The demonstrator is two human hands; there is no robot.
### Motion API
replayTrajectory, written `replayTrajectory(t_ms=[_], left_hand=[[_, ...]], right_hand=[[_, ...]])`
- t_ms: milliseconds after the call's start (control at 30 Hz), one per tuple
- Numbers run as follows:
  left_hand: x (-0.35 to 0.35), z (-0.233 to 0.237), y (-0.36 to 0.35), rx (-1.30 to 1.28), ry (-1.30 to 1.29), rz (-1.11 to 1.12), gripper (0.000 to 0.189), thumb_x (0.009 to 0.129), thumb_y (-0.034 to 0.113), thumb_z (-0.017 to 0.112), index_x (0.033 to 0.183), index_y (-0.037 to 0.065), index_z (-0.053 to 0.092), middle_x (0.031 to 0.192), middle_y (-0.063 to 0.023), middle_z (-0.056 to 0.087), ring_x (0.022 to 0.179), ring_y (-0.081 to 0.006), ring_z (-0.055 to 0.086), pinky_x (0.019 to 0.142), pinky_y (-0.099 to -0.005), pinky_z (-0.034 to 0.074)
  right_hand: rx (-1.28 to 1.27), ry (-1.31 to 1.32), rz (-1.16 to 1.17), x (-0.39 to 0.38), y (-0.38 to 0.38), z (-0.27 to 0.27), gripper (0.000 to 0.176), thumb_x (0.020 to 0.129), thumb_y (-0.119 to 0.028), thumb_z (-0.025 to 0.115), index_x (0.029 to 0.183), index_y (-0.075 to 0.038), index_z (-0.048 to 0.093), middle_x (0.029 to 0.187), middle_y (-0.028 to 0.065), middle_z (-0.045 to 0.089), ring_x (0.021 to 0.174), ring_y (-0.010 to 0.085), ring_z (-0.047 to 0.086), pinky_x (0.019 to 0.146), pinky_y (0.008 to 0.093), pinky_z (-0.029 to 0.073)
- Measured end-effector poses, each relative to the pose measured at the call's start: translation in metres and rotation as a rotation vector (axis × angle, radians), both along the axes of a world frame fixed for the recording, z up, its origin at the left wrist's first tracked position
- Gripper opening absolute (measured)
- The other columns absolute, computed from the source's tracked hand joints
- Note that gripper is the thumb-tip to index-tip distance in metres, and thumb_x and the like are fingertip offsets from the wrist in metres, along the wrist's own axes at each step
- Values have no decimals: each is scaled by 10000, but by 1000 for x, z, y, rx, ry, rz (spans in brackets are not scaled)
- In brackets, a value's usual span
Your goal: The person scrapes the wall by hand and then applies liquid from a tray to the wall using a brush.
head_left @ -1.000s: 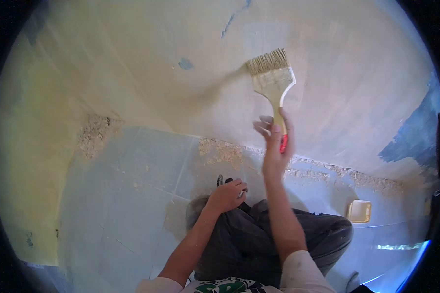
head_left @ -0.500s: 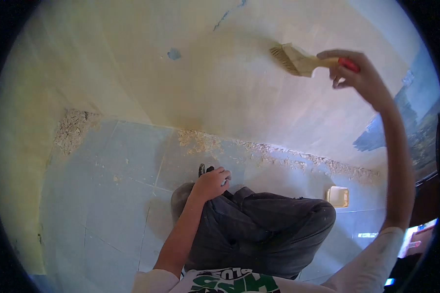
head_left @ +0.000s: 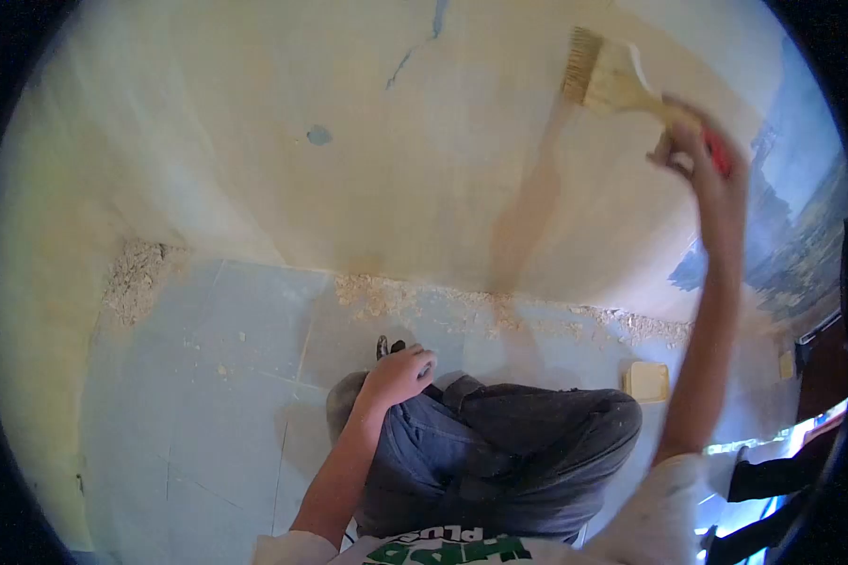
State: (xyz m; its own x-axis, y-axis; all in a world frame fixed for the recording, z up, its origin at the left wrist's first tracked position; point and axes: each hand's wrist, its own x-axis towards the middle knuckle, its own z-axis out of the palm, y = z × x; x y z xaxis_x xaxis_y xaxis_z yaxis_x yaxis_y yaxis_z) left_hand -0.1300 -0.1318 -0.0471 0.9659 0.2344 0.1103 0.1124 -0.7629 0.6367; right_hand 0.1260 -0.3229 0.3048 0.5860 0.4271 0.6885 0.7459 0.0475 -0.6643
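A wide flat brush (head_left: 622,79) with a wooden body and a red-ended handle is in my right hand (head_left: 707,155), raised at the upper right. Its bristles point left, close over the yellowish wall (head_left: 415,179). A shadow of the arm and brush falls on the wall beneath it. My left hand (head_left: 400,375) rests on my bent knee with its fingers curled. What those fingers hold, if anything, is hidden. Just past the hand, a small dark thing (head_left: 383,347) shows near the floor.
Crumbled plaster flakes (head_left: 377,294) lie along the foot of the wall, with another heap (head_left: 139,273) in the left corner. A small cream square tub (head_left: 646,381) stands on the tiled floor (head_left: 217,377) right of my knee. Bluish-grey peeled wall (head_left: 801,226) is at right.
My right hand has carried the brush up and right along the wall, and the bristles have turned further upward. The view has shifted slightly. My left hand stays on the knee.
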Motion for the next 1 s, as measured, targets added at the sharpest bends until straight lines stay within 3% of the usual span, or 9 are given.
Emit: replayTrajectory(t_ms=[100, 167, 267, 400, 467, 633, 800, 900, 1000], left_hand=[[0, 9, -3, 16, 10, -5, 108, 824, 175, 592, 905, 105, 587, 889, -83, 607, 830, -316, 627, 714, -425, 519], [0, 3, -2, 69, -3, 5, 106, 828, 178, 590, 909, 111, 587, 888, -84, 605, 828, -316, 627, 711, -426, 514], [-1, 7, -3, 74, 54, 6, 106, 831, 183, 590, 910, 112, 586, 891, -83, 604, 831, -307, 632, 716, -425, 511], [1, 10, -3, 43, 133, 26, 123, 827, 179, 592, 933, 116, 595, 906, -83, 607, 841, -303, 632, 728, -418, 512], [5, 11, -4, 60, 138, 16, 131, 826, 179, 593, 942, 118, 599, 908, -82, 608, 841, -302, 632, 727, -417, 512], [3, 4, -2, 58, 113, 40, 179, 854, 199, 599, 1011, 116, 619, 995, -86, 630, 865, -290, 640, 763, -413, 514], [-1, 7, -3, -4, 140, 11, 156, 834, 198, 594, 962, 110, 614, 899, -76, 628, 834, -288, 637, 726, -412, 510], [-1, 7, -2, -37, 158, 6, 157, 841, 201, 590, 968, 113, 619, 913, -77, 644, 843, -286, 641, 732, -405, 511], [-2, 7, -2, -47, 156, 5, 156, 846, 204, 586, 971, 118, 622, 929, -80, 656, 852, -285, 645, 738, -398, 512]], right_hand=[[341, 235, -11, -7, 4, -82, 295, 954, -111, 526, 1213, 21, 576, 798, 58, 593, 745, 120, 590, 776, 366, 576], [556, 385, 16, -14, 18, -132, 310, 969, -120, 508, 1243, 20, 542, 843, 73, 601, 759, 134, 603, 755, 357, 578], [686, 516, -12, -32, 33, -180, 312, 975, -134, 509, 1245, 21, 533, 871, 79, 602, 772, 146, 612, 745, 347, 580], [638, 604, -63, -31, 15, -208, 305, 975, -134, 514, 1233, 25, 544, 875, 83, 606, 768, 151, 618, 740, 338, 577], [418, 556, -80, -17, -10, -212, 315, 984, -137, 496, 1259, 13, 529, 891, 83, 605, 791, 146, 617, 761, 338, 571], [67, 316, -135, 20, -70, -168, 263, 965, -74, 514, 1206, 10, 575, 810, 68, 631, 740, 119, 613, 715, 290, 549], [-594, -28, -181, 37, -97, -67, 271, 905, -43, 565, 1174, -51, 594, 784, 74, 653, 707, 120, 621, 678, 280, 510], [-781, -242, -229, 36, -95, -21, 249, 891, -41, 581, 1136, -71, 609, 753, 92, 663, 661, 153, 637, 644, 313, 518], [-884, -323, -308, 40, -90, 14, 226, 895, -76, 598, 1120, -64, 613, 759, 102, 670, 657, 164, 642, 636, 292, 534]])
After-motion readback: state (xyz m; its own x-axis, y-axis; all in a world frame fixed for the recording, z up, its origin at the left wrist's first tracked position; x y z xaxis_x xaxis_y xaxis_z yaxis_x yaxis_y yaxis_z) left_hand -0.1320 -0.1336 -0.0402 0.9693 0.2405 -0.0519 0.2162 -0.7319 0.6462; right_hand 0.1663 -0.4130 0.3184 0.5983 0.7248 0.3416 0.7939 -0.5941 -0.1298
